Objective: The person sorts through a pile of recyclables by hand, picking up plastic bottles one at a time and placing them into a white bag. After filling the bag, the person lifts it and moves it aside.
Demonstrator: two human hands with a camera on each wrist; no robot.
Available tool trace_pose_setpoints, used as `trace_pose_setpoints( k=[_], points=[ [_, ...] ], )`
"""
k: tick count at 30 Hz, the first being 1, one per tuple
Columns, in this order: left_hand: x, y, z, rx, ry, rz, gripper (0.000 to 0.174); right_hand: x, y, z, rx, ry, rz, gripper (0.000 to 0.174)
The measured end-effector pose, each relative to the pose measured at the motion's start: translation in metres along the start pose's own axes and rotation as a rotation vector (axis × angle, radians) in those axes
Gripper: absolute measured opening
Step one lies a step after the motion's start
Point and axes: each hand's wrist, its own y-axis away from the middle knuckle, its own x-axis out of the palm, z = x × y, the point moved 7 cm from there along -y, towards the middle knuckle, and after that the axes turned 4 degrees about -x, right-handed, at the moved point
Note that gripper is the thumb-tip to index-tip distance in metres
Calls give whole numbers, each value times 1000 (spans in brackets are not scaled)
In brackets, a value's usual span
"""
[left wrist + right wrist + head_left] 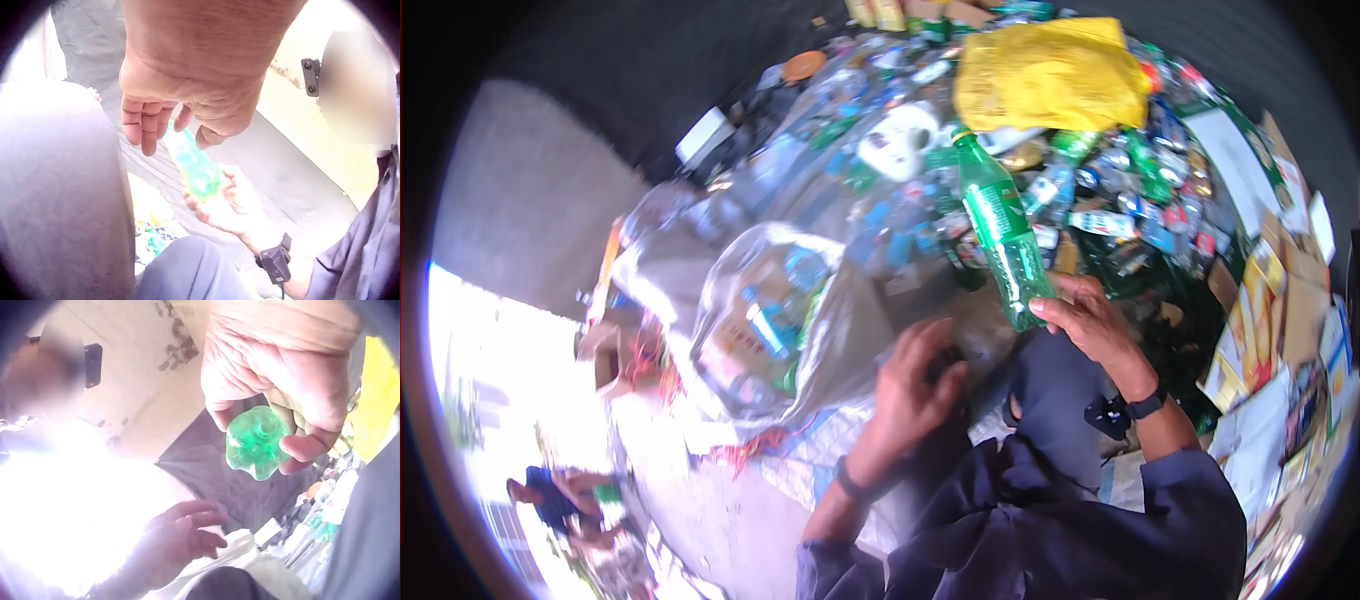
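A green plastic bottle [1000,220] with a yellowish cap stands nearly upright in the head view, cap end away from the body. The right hand [1085,315] grips it near its base. In the right wrist view the bottle's base [256,444] faces the camera, between the thumb and fingers of the right hand [281,387]. The left hand [915,385], blurred, is held to the left of the bottle with nothing in it, fingers loosely bent. The left wrist view shows the left hand [187,94] in front of the bottle [197,165]; contact cannot be told.
A white sack [850,335] holding bottles stands open at the left. Beyond lies a heap of bottles and cans [900,215] with a yellow bag [1050,75] on it. Cardboard [1305,300] is stacked at the right. Another person [555,500] is at the lower left.
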Motion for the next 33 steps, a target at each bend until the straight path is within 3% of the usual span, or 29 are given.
trace_pose_setpoints(
  k=[6, 9, 11, 13, 14, 15, 16, 17, 19, 20, 22, 25, 27, 29, 33],
  points=[
    [-19, 30, -13, 21, 97, -177, 73, 91, -10, 34, -126, -102, 179, 32],
    [-32, 51, 0, -12, 52, -298, 78, 125, -18, 39, -156, -105, 216, 33],
    [-38, 63, 12, -42, 9, -318, 83, 153, -20, 48, -131, -170, 351, 34],
    [-51, 74, 27, -76, 45, -419, 87, 179, -23, 64, -220, -206, 363, 38],
    [-61, 80, 32, -81, 14, -465, 88, 193, -25, 61, -145, -228, 447, 40],
    [-70, 86, 38, -125, 56, -505, 84, 207, -28, 57, -67, -248, 529, 42],
    [-80, 89, 40, -93, 33, -536, 82, 222, -32, 53, -112, -276, 572, 39],
    [-91, 91, 42, -61, 10, -566, 81, 235, -37, 55, -302, -260, 546, 37],
    [-109, 95, 41, -70, 22, -644, 76, 251, -35, 68, -379, -75, 615, 34],
    [-117, 98, 45, -98, 3, -670, 75, 256, -38, 69, -378, -77, 618, 34],
    [-137, 103, 52, -156, -137, -690, 73, 271, -44, 57, -164, -215, 700, 31],
    [-161, 108, 56, -166, -323, -701, 73, 275, -57, 40, -192, -195, 692, 31],
    [-172, 111, 71, -293, -266, -689, 70, 264, -67, 33, -191, -248, 680, 32],
    [-182, 114, 88, -386, -246, -620, 68, 247, -89, 18, -153, -81, 544, 33],
    [-195, 117, 124, -476, -178, -555, 66, 224, -129, -7, -5, -158, 388, 35]
  ],
)
